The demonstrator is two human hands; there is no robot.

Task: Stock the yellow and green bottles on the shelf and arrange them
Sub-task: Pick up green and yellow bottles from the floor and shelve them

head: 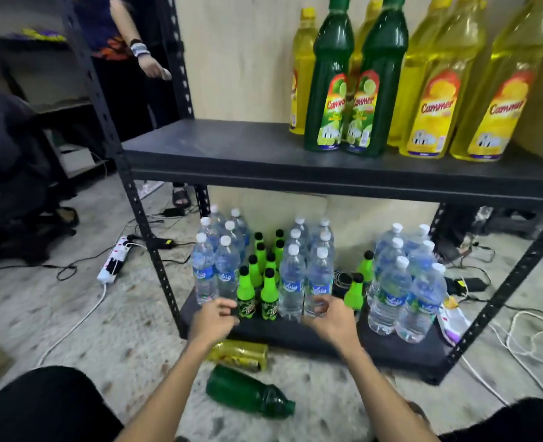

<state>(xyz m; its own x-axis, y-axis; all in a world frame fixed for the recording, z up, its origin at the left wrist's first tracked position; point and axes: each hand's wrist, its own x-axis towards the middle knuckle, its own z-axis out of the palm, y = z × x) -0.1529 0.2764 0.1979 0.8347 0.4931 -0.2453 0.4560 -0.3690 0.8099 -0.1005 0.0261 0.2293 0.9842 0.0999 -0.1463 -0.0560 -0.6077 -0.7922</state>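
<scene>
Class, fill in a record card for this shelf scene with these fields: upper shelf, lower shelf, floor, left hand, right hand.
upper shelf: two green Cammer bottles upright in front, yellow Cammer bottles behind and to their right
lower shelf: water bottles in three groups, small green bottles between them
floor: one green bottle and one yellow bottle lying on their sides
left hand: fingers curled, by the small green bottles; grip unclear
right hand: fingers curled at a water bottle's base; grip unclear

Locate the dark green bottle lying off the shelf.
Head view, bottom centre: the dark green bottle lies on its side on the floor between the person's forearms, just nearer than the fallen yellow bottle.
</scene>
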